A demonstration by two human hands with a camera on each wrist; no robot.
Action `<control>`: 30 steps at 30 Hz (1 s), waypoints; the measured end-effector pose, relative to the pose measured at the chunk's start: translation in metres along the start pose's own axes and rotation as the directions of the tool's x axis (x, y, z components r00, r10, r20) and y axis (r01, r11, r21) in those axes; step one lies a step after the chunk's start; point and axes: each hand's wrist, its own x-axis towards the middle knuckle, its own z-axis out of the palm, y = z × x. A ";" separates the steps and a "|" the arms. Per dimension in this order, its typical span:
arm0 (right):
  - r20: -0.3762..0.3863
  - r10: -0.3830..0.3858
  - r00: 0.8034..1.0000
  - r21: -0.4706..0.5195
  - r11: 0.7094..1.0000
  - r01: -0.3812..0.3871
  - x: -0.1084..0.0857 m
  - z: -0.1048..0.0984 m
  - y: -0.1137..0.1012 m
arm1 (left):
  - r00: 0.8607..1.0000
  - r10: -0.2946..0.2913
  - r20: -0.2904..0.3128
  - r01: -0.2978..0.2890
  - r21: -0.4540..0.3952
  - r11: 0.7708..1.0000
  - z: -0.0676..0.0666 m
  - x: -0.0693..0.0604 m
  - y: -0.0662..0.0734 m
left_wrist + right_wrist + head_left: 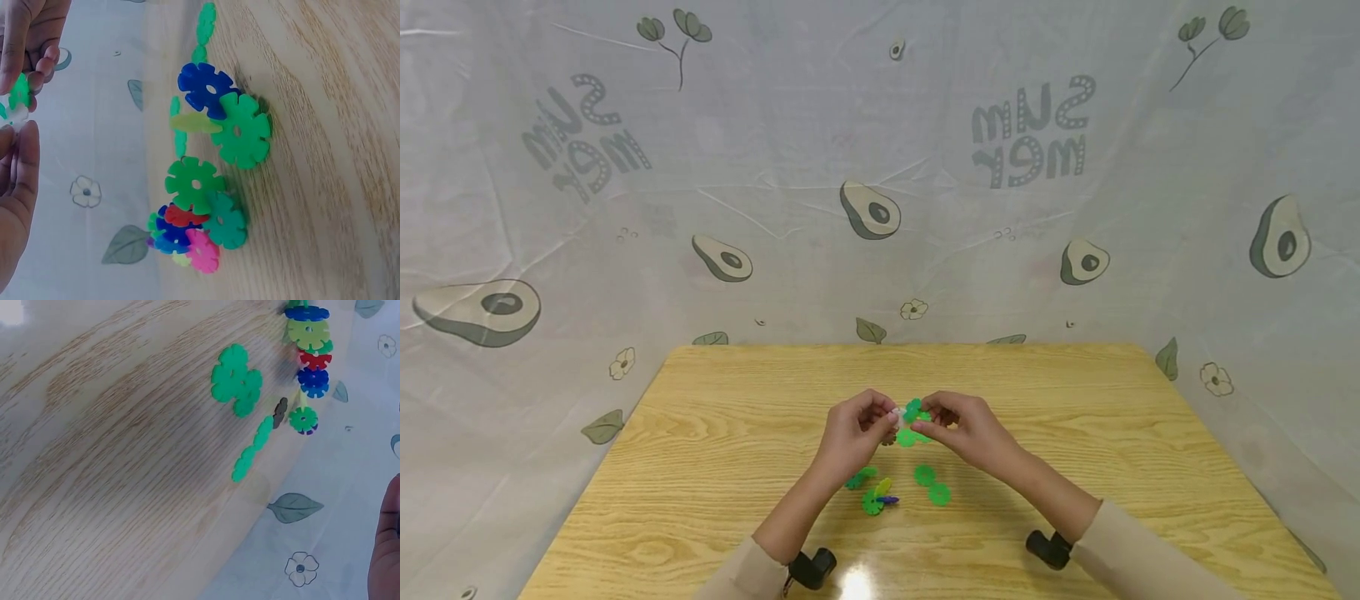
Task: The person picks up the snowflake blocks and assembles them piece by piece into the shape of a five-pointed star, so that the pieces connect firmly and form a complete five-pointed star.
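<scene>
In the head view my left hand [856,432] pinches a white flower-shaped disc [899,416] between thumb and fingers. My right hand [968,427] pinches a green notched disc [912,410] just beside it. The left wrist view has the green disc [20,92] right against the white disc [19,113]; whether they interlock I cannot tell. Only the edge of the right hand [386,550] enters the right wrist view, its piece hidden. Below the hands, several light green discs [906,437] lie on the table, a brown disc [280,412] near them.
On the wooden table [700,500], nearer me, lie two green discs [939,494] and a joined cluster with a green disc [872,502], a yellow and a blue one. Another cluster holds teal [226,220], red and pink discs [204,251]. A printed cloth [790,275] hangs behind.
</scene>
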 end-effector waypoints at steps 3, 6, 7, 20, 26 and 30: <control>0.002 0.010 1.000 0.011 1.000 -0.010 0.001 0.000 -0.001 | 1.000 0.006 -0.014 -0.006 -0.014 1.000 0.001 -0.001 0.000; -0.002 0.025 1.000 0.017 1.000 -0.025 0.001 0.001 -0.002 | 1.000 0.014 -0.028 -0.014 -0.030 0.999 0.002 -0.002 -0.001; -0.001 0.031 1.000 0.019 0.999 -0.031 0.000 0.001 -0.002 | 0.999 0.015 -0.031 -0.016 -0.029 0.999 0.003 -0.002 -0.002; -0.028 0.049 0.998 0.007 0.999 -0.049 0.001 0.001 -0.006 | 0.997 0.061 -0.044 -0.060 0.025 0.998 0.003 -0.001 0.002; -0.006 0.049 0.999 0.025 0.999 -0.048 0.000 0.000 -0.001 | 0.994 0.011 -0.104 -0.009 0.012 1.000 -0.002 0.002 -0.004; 0.035 0.045 0.998 -0.020 0.999 -0.045 -0.004 -0.001 0.009 | 0.992 -0.001 -0.128 -0.001 -0.014 1.000 -0.006 0.003 -0.007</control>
